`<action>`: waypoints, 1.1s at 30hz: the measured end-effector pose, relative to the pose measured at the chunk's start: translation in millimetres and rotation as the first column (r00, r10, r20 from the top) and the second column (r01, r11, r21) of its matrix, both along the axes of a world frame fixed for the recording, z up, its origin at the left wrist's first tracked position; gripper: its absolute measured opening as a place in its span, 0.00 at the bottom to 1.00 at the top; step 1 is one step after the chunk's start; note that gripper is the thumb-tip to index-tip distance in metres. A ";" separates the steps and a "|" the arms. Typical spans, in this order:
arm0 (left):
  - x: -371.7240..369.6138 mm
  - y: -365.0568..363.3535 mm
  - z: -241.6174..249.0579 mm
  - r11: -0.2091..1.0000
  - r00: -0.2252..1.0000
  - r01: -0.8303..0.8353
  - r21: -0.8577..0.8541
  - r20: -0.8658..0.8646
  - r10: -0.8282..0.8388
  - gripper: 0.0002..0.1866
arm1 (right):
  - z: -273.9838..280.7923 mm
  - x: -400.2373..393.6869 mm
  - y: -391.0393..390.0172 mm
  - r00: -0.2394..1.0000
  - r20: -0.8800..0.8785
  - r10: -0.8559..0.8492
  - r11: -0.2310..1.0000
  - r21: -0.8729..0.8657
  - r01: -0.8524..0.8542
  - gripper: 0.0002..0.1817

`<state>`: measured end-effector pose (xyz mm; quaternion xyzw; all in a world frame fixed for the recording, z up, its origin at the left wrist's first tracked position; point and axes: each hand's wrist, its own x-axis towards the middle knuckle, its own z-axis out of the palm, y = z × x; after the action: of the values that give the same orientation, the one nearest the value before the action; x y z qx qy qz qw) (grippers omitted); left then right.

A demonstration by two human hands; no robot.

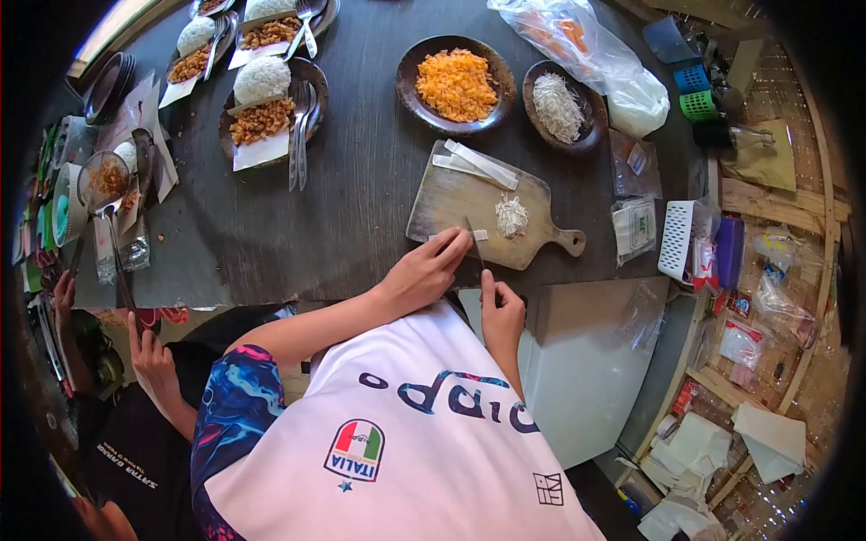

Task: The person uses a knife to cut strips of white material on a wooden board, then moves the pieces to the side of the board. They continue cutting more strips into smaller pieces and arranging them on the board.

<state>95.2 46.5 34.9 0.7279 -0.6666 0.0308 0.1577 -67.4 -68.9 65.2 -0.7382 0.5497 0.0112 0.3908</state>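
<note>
A wooden cutting board (424,212) lies near the table's front edge. My left hand (424,270) is closed on a white strip (480,235) at the board's front left, pressing it down with the fingertips. In my right hand (502,311) is a knife (476,248), its blade upright beside my left fingertips, its handle mostly hidden by the fingers. Long white strips (475,165) lie at the back of the board, and a small pile of thin white shreds (511,217) is near its handle.
Behind the board are a bowl of diced orange food (456,86), a bowl of white shreds (558,108) and a plastic bag (636,97). Plates with rice (262,79) stand at the back left. A co-worker's hand (153,361) holds a strainer (104,185) at the left.
</note>
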 end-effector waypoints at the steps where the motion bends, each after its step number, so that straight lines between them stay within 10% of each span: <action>1: 0.6 0.5 -0.1 1.000 1.000 0.001 0.000 -0.006 -0.001 0.36 | -1.5 0.4 0.0 1.000 0.014 0.002 1.000 -0.005 -0.002 0.32; 33: 0.1 2.6 -5.4 0.999 0.992 -0.032 -0.026 -0.119 0.029 0.38 | 2.3 6.8 3.5 0.999 0.030 0.022 1.000 -0.020 -0.021 0.33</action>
<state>95.3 49.2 29.5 0.7362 -0.6444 -0.0009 0.2069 -60.6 -65.3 67.4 -0.7481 0.5358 -0.0011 0.3915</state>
